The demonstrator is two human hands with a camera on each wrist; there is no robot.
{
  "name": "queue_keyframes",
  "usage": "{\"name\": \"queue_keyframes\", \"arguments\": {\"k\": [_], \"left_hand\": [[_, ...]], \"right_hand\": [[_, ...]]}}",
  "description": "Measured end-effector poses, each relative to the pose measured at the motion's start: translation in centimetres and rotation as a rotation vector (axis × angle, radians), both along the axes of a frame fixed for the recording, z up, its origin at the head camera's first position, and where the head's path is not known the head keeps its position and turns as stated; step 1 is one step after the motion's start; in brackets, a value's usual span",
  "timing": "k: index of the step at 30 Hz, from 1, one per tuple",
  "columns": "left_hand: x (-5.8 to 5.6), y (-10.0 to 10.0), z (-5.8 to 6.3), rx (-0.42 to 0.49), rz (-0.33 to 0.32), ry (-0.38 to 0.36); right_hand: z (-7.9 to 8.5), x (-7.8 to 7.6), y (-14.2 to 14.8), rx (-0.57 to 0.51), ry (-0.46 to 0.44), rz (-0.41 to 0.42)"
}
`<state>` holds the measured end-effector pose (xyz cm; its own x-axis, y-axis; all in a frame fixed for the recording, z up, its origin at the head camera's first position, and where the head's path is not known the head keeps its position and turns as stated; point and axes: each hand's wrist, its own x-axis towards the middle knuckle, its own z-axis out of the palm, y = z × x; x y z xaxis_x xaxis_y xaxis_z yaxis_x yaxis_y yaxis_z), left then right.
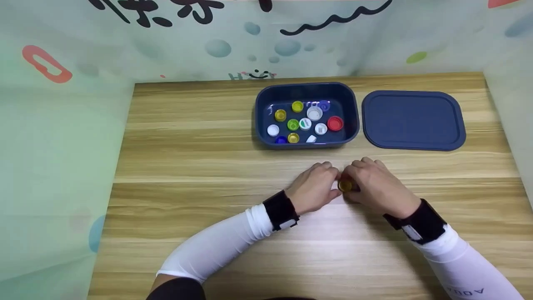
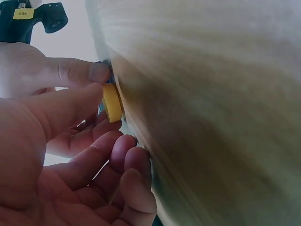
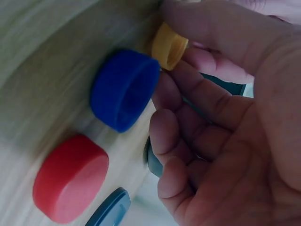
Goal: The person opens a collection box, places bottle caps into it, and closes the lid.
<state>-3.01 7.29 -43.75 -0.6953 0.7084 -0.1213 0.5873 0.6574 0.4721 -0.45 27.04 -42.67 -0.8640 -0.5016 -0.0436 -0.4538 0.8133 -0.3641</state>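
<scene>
A small yellow bottle cap stands at the tabletop between both hands. My right hand pinches it between thumb and fingers. Close on its other side is my left hand, thumb and fingers apart and loosely bent; its thumb tip reaches the yellow cap in the left wrist view, though firm contact is unclear. Under the right hand, the right wrist view shows a blue bottle cap beside the yellow one, and a red bottle cap. The right hand mostly hides these two in the head view.
Beyond the hands stands a dark blue box holding several bottle caps in white, yellow, green, red and blue. Its flat dark blue lid lies to the right. A printed cloth hangs behind the wooden table.
</scene>
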Motion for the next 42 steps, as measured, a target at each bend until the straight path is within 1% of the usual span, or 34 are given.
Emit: {"name": "queue_keyframes", "arguments": {"k": [3,7,11,16,18,23,25,29,35,39,42], "left_hand": [[0.0,-0.1,0.1,0.027,0.018,-0.019],[0.0,-0.3,0.5,0.093,0.062,-0.057],[-0.1,-0.6,1.3,0.153,0.103,-0.101],[-0.4,-1.1,2.6,0.227,0.163,-0.188],[-0.5,-1.3,3.0,0.273,0.183,-0.189],[-0.9,-2.1,4.0,0.432,0.216,-0.125],[-1.3,-2.3,4.3,0.497,0.234,-0.110],[-1.9,-2.9,5.0,0.598,0.293,-0.098],[-3.1,-3.8,5.8,0.700,0.400,-0.100],[-4.2,-4.4,6.4,0.741,0.461,-0.108],[-5.0,-4.9,6.7,0.762,0.502,-0.117]], "right_hand": [[0.2,0.0,-0.1,-0.024,0.008,-0.004],[0.6,-0.2,-0.2,-0.077,0.025,-0.004],[1.4,-0.5,-0.4,-0.134,0.049,-0.006],[2.6,-0.9,-0.7,-0.191,0.059,-0.017],[3.1,-1.1,-0.9,-0.215,0.067,-0.022],[4.2,-2.0,-1.6,-0.278,0.092,-0.059],[4.6,-2.3,-2.0,-0.298,0.114,-0.072],[5.3,-3.2,-2.9,-0.332,0.169,-0.085],[5.8,-4.7,-4.4,-0.386,0.202,-0.113],[6.2,-6.0,-5.4,-0.427,0.203,-0.120],[6.4,-6.9,-6.1,-0.435,0.190,-0.130]]}}
